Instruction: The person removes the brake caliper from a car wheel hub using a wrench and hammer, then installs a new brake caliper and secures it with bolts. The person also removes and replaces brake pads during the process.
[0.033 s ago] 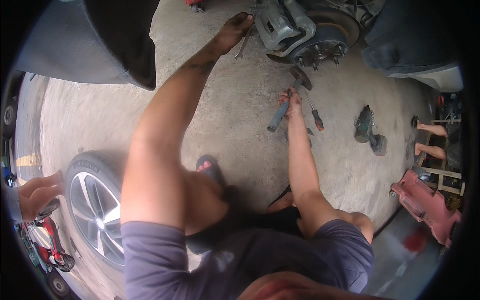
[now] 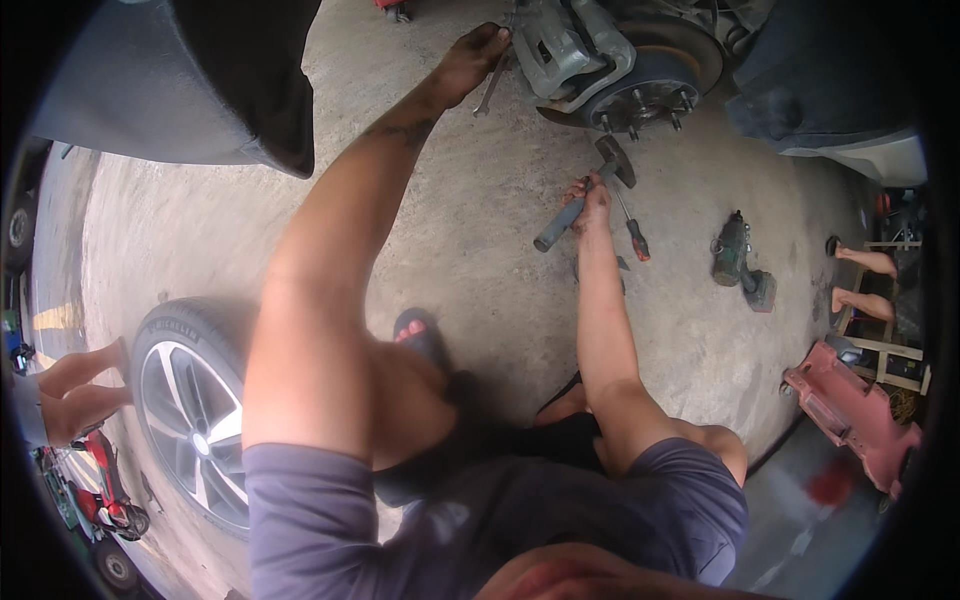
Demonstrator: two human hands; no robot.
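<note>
My left hand (image 2: 472, 66) reaches far forward, its fingers closed on a combination wrench (image 2: 490, 90) at the left side of the grey brake caliper (image 2: 556, 48). The wrench's free end hangs below the fingers; where its other end meets the caliper is hard to see. Right of the caliper, the brake disc and hub (image 2: 645, 92) show bare wheel studs. Below the hub, my right hand (image 2: 594, 203) grips a hammer (image 2: 560, 224) by its grey handle. The hammer's dark head points up toward the studs, apart from them. A screwdriver (image 2: 638, 240) lies on the floor beside that hand.
A green cordless impact wrench (image 2: 735, 250) lies on the concrete at right. Farther right are a red floor jack (image 2: 850, 405) and a seated person's legs (image 2: 865, 280). At left rests a removed wheel (image 2: 185, 415), near another person's legs (image 2: 82, 385). Dark fender panels (image 2: 190, 85) flank the brake.
The hammer has tilted, its head swinging slightly right and down while the handle end rises. My left hand and the wrench stay at the caliper.
</note>
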